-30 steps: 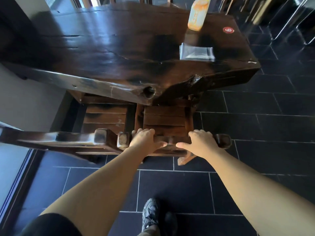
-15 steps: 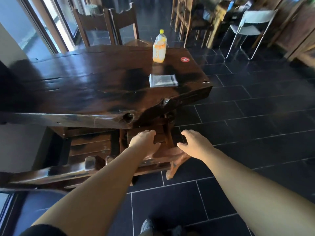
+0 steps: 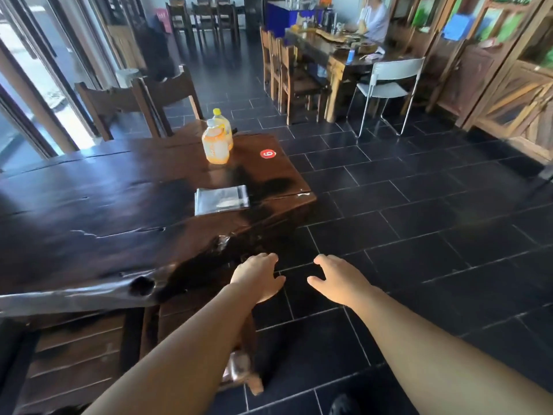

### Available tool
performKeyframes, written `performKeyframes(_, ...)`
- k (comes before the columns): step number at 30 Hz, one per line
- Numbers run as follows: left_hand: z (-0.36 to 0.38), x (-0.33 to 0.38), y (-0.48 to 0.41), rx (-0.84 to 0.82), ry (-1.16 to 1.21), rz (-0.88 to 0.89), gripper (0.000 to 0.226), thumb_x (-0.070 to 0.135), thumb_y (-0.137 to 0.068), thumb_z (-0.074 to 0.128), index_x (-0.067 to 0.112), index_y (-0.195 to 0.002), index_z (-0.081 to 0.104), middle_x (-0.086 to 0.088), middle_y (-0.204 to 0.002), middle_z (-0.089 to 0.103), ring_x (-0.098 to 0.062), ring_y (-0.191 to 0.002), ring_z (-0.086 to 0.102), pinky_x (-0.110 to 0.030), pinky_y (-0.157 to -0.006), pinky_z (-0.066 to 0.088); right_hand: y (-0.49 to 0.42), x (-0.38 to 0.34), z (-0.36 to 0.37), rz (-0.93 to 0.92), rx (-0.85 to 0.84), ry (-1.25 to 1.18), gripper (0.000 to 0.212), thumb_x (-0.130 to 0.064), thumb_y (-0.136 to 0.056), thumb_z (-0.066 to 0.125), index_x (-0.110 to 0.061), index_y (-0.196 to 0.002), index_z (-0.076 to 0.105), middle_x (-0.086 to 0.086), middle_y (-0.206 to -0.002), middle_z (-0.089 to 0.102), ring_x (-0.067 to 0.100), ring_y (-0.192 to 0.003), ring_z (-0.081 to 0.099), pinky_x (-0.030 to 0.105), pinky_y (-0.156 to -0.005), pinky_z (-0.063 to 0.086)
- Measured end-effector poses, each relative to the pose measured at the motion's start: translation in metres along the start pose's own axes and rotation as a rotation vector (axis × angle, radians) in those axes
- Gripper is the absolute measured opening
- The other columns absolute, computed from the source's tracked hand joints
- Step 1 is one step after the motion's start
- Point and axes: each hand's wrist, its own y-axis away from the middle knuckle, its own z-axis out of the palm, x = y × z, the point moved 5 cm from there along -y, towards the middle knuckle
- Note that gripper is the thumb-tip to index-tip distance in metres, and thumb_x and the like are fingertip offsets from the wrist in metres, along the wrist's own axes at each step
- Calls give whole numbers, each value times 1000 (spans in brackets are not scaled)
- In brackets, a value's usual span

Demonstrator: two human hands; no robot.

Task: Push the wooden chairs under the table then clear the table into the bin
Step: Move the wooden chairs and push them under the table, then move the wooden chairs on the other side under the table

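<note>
The dark wooden table (image 3: 104, 211) fills the left of the view. On its right end stand an orange drink bottle (image 3: 215, 144), blurred into a double image, and a clear plastic wrapper (image 3: 221, 199). Two wooden chairs (image 3: 77, 354) sit tucked under the near edge, their seats partly hidden by the tabletop and my left arm. My left hand (image 3: 258, 275) hovers with relaxed fingers just off the table's near right corner, holding nothing. My right hand (image 3: 336, 278) hangs beside it over the floor, fingers loose and empty.
Two more wooden chairs (image 3: 134, 103) stand at the table's far side. A red round sticker (image 3: 267, 153) marks the tabletop. A white bin (image 3: 127, 76) stands by the glass doors at far left. A white metal chair (image 3: 389, 85) and another table with a seated person are at back right.
Both hands let go of the chair back and lifted away. The chair now sits further under the table. The view has risen toward the room.
</note>
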Motion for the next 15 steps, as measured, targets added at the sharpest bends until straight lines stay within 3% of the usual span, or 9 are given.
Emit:
performKeyframes(4, -4, 63, -65, -41, -39, 5, 56, 48, -92, 56, 24, -141, 43, 3, -134, 53, -24, -122, 54, -41, -95, 50, -38, 76, -52, 6, -20, 10, 53, -48, -96, 53, -19, -139, 45, 0, -128, 55, 18, -107, 59, 29, -82, 47)
performKeyframes(11, -34, 135, -169, 17, 6, -46, 55, 46, -92, 57, 23, -140, 44, 2, -136, 53, -23, -124, 53, -41, -97, 49, -124, 158, -126, -36, -41, 34, 49, -48, -95, 54, -18, -133, 48, 0, -121, 57, 18, -101, 60, 33, -86, 53)
performKeyframes(15, -55, 147, -233, 52, 17, -80, 55, 44, -92, 57, 25, -142, 43, 3, -139, 52, -22, -126, 51, -41, -98, 49, -184, 175, -160, -88, -48, 15, 52, -47, -96, 53, -18, -138, 46, 2, -132, 53, 21, -114, 57, 33, -90, 49)
